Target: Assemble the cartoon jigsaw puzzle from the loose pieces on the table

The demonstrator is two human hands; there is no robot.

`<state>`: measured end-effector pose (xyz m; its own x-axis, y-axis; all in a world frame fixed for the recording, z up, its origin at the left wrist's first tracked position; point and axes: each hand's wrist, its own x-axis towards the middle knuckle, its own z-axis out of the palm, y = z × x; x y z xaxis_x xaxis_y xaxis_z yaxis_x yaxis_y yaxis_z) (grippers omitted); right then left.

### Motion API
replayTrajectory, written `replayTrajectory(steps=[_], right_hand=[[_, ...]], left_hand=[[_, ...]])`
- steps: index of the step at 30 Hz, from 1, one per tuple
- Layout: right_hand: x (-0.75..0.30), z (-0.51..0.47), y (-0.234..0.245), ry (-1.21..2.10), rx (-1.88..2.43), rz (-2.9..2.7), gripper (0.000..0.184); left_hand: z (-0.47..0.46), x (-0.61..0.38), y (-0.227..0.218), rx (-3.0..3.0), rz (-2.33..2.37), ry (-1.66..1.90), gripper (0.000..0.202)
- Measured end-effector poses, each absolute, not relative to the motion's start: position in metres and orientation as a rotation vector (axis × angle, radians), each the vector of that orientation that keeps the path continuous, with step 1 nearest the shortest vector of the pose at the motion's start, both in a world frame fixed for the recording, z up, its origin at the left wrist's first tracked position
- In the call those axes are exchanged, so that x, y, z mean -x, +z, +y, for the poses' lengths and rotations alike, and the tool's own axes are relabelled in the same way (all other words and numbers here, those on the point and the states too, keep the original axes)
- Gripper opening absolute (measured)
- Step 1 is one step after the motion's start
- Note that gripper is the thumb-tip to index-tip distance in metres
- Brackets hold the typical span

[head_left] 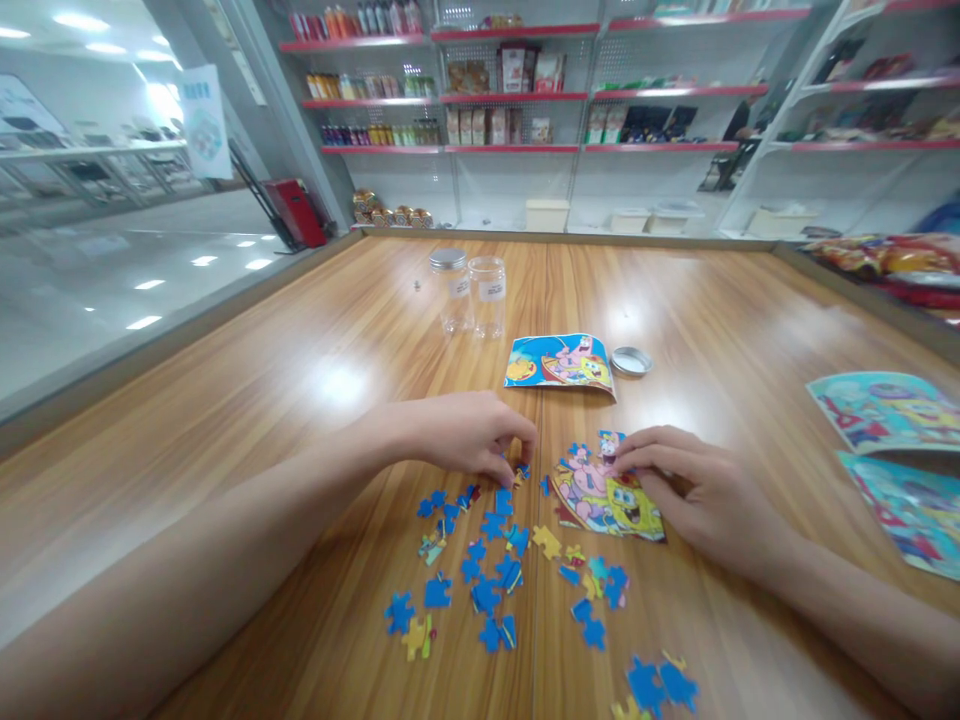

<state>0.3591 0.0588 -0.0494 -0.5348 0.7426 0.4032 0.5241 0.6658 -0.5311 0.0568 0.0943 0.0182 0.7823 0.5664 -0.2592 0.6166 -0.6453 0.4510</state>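
Note:
A partly joined cartoon jigsaw puzzle [600,500] lies on the wooden table, with yellow and pink figures on it. My right hand [694,480] rests at its upper right edge, fingertips on the pieces and thumb apart from the index finger. Left of the puzzle, my left hand [480,435] is curled down with thumb and index finger about a small puzzle piece [522,474]. Several loose blue pieces [486,595] are spread below my left hand. A loose yellow piece [547,542] sits beside the puzzle's lower left edge.
A picture sheet [559,362] lies behind the puzzle, next to a jar lid [631,361]. Farther back stand a lidded clear jar [450,290] and an open one [487,297]. Two more picture sheets [889,410] lie at right. Stocked shelves [510,92] rise beyond the table.

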Motion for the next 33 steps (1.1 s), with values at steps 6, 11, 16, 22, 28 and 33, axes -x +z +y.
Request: replayTrajectory(steps=[6,11,16,22,28,33], right_hand=[[-0.359,0.057,-0.050,0.465,0.983,-2.258,0.029],[-0.357,0.057,-0.049,0.479,0.979,-2.252,0.030],[-0.356,0.058,-0.050,0.482,0.995,-2.243,0.029],[-0.357,0.057,-0.050,0.485,0.991,-2.243,0.030],[-0.357,0.057,-0.050,0.493,0.992,-2.246,0.031],[-0.357,0.057,-0.050,0.481,0.999,-2.246,0.031]], left_hand=[[0.100,-0.055,0.006,-2.433,0.838,-0.027,0.020],[0.104,-0.054,-0.013,-2.378,0.825,0.139,0.021],[0.109,-0.050,-0.028,-2.216,0.810,0.296,0.026],[0.110,-0.046,-0.031,-2.201,0.758,0.324,0.025],[0.109,-0.048,-0.031,-2.266,0.757,0.351,0.030],[0.105,-0.052,-0.032,-2.382,0.786,0.342,0.035]])
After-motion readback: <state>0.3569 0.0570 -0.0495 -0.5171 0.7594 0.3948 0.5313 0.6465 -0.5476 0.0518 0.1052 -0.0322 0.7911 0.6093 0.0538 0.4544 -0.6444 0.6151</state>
